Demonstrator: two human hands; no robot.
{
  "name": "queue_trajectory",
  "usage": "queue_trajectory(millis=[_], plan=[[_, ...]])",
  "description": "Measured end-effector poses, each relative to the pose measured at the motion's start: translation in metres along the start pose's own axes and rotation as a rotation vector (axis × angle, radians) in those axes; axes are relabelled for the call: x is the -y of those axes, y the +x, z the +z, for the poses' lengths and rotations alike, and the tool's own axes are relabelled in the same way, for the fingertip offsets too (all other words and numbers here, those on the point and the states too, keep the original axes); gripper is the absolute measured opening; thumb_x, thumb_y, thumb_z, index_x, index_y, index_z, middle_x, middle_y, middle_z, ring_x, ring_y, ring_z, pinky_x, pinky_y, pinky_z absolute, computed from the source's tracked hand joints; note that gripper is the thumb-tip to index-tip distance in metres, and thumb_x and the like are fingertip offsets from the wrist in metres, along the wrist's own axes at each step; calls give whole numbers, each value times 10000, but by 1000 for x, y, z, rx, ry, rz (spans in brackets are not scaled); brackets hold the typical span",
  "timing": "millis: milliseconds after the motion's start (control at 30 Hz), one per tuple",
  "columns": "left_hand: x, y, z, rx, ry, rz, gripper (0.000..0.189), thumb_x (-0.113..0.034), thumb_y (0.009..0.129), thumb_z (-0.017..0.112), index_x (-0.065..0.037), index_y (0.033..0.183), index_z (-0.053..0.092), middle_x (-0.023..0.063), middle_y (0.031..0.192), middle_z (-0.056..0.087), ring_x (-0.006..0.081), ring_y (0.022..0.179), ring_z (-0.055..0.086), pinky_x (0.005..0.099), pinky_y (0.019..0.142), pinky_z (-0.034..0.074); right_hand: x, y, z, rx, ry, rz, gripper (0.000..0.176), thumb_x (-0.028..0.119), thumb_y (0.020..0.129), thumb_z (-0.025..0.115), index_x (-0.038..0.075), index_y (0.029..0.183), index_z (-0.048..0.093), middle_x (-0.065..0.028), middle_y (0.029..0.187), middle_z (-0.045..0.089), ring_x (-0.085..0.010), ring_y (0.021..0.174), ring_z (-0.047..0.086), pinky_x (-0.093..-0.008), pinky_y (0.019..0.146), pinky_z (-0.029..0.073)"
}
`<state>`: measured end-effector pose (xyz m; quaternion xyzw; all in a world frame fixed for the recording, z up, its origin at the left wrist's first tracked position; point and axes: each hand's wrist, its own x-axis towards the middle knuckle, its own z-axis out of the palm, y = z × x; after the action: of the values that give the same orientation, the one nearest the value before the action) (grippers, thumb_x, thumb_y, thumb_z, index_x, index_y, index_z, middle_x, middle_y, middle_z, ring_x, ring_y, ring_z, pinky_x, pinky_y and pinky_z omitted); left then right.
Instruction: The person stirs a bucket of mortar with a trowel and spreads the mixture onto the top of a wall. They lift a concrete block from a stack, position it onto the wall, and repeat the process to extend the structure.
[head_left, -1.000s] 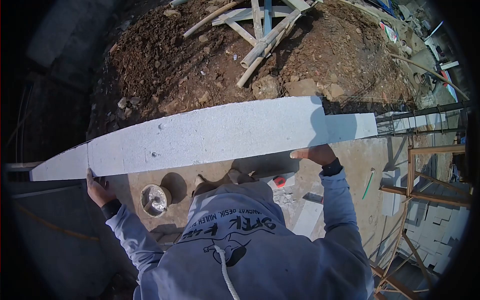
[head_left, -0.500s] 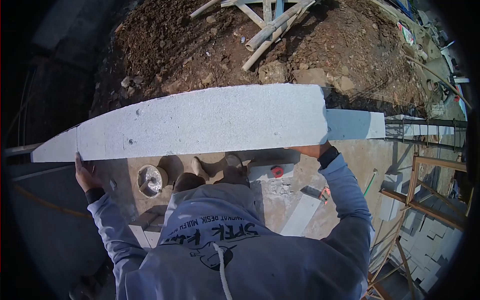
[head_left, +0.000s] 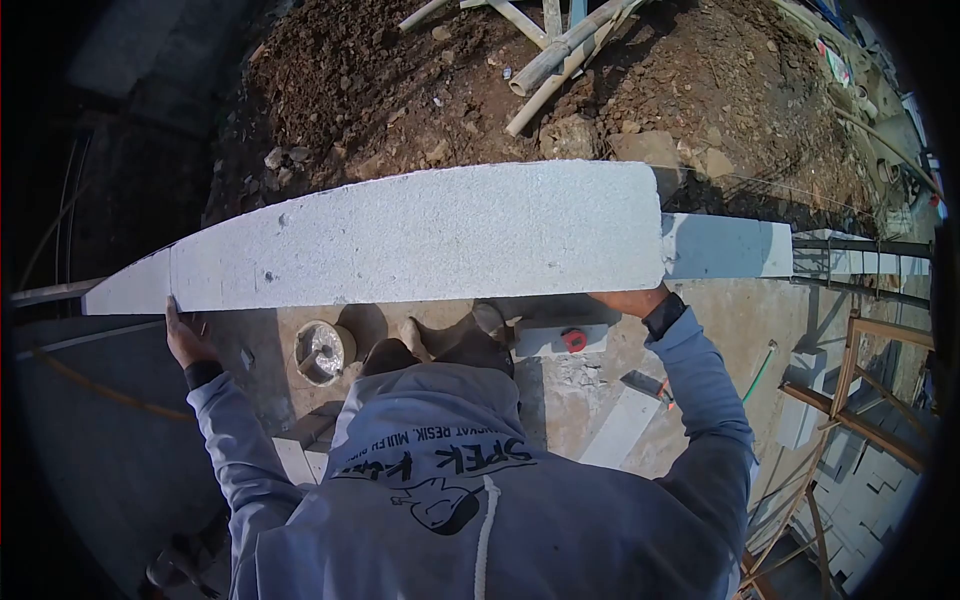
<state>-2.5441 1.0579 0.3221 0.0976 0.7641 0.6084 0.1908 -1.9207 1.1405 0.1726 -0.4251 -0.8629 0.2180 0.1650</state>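
Observation:
A long white lightweight concrete block (head_left: 430,235) lies across the view on top of a wall, with a thin joint near its left end. My left hand (head_left: 190,342) is at the near edge by that joint, one finger stretched up against the face and the rest lower down, apart from it. At the block's right end, my right hand (head_left: 636,300) grips the near lower edge; its fingertips are partly hidden by the block. Beyond that end, a lower white block (head_left: 728,248) continues the row, partly in shadow.
A bucket (head_left: 324,353) stands on the floor by my feet. Near it, a red round tool (head_left: 574,341) rests on a pale block, and another white block (head_left: 620,425) lies to the right. Wooden framing (head_left: 850,400) stands at right. Beyond the wall are soil and bamboo poles (head_left: 570,70).
The whole view has shifted slightly, so the scene sits a little further right. Both hands keep their places at the block, which shows no clear movement along the wall.

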Motion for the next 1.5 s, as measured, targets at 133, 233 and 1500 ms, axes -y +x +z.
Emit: queue_trajectory(millis=[133,233,1500], plan=[[-1,-2,0,-6,7,-14,508,-443,849,519,-99,1223,510,46,1157,576,207,1003,529,362,824,319,9,2,-6,-24,-129,-58,511,304,731,670,159,1203,540,-170,1266,471,-400,1214,367,-565,1063,149],[2,2,-1,0,-16,-2,479,-434,849,522,-111,1202,526,31,1124,585,192,960,540,365,814,320,9,-1,-5,-7,-146,-36,500,291,728,672,148,1192,550,-172,1251,483,-405,1198,383,-529,1068,174],[7,-11,8,-65,-93,21,337,-409,822,546,-134,1006,617,-53,930,579,92,764,512,301,640,328,-11,-21,16,-108,-735,-349,276,240,831,579,186,1100,612,-88,1137,583,-298,1041,550,-461,878,435]])
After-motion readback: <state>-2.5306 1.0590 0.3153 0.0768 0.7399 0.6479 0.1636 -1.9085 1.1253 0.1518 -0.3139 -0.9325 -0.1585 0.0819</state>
